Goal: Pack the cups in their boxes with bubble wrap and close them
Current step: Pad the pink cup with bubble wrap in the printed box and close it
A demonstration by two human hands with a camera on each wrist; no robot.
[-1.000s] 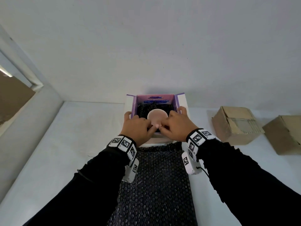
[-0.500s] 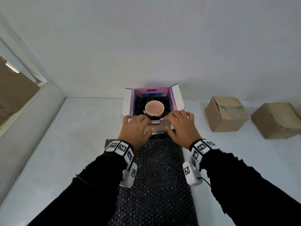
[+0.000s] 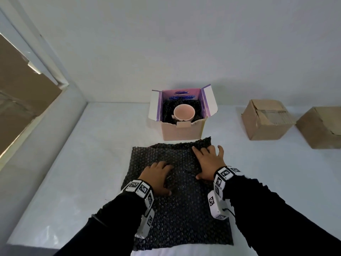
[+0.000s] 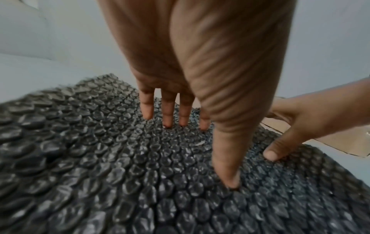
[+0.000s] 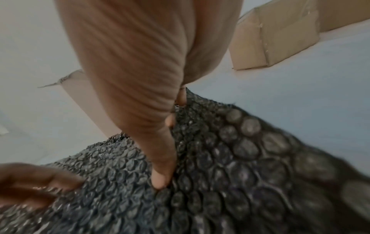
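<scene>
A pink cup [image 3: 184, 112] stands in black padding inside an open box [image 3: 181, 131] with purple inner flaps at the back of the white table. A black bubble wrap sheet [image 3: 177, 209] lies flat in front of the box. My left hand [image 3: 158, 177] rests palm down on the sheet's middle, fingers [image 4: 167, 110] straight and fingertips touching the bubbles. My right hand [image 3: 209, 163] lies spread on the sheet's far right part, near its edge by the box. The right thumb [image 5: 163, 171] presses into the wrap [image 5: 220, 174]. Neither hand grips anything.
Two closed brown cardboard boxes [image 3: 265, 120] [image 3: 322, 127] stand at the right of the table [image 3: 77, 172]. A white wall runs behind, and a window ledge [image 3: 27, 145] borders the left side.
Both hands left the front edge of the cup's box and drew back toward me onto the bubble wrap sheet. The cup stays in the box.
</scene>
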